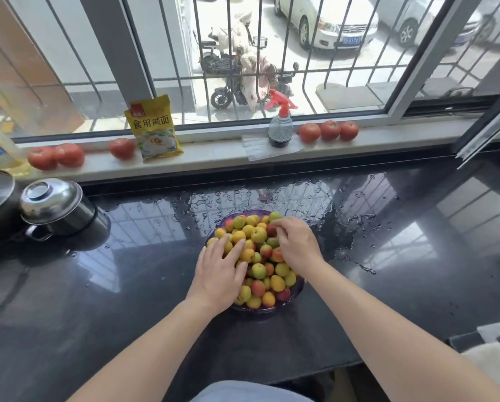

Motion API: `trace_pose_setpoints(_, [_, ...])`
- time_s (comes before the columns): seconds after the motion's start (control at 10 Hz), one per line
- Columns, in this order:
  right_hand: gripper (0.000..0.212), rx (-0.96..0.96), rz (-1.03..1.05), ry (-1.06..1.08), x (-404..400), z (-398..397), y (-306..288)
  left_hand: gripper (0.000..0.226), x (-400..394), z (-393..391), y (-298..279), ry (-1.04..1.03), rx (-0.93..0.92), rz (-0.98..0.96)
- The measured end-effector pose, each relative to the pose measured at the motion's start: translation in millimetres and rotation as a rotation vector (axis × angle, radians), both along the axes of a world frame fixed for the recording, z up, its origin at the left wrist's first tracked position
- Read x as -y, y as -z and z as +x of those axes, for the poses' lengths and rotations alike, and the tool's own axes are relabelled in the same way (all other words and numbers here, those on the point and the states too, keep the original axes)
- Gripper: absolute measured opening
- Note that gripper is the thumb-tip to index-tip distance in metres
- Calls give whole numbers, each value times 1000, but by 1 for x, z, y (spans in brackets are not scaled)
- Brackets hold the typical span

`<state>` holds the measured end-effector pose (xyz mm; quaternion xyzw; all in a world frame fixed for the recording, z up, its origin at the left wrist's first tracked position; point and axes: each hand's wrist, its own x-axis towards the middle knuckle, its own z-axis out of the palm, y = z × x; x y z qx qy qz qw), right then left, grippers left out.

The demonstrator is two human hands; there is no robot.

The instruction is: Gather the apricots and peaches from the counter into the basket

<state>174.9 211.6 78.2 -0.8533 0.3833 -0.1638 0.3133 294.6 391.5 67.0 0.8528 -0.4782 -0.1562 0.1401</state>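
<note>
A purple basket (259, 309) stands in the middle of the dark counter, heaped with several yellow, green and red apricots and peaches (259, 271). My left hand (221, 274) lies flat on the left side of the pile, fingers spread and straight over the fruit. My right hand (296, 243) sits on the right side of the pile, with its fingers curled down at a reddish fruit (271, 230) near the top. Whether it grips that fruit is hidden by the fingers.
The black counter (388, 256) is wet behind and to the right of the basket. A steel pot with lid (56, 208) stands at the left. On the windowsill are tomatoes (328, 130), a yellow packet (153, 129) and a spray bottle (280, 123).
</note>
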Motion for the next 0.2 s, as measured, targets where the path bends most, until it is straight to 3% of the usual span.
trace_pose_setpoints(0.2, [33, -63, 37, 34, -7, -8, 1, 58, -2, 14, -9, 16, 18, -58])
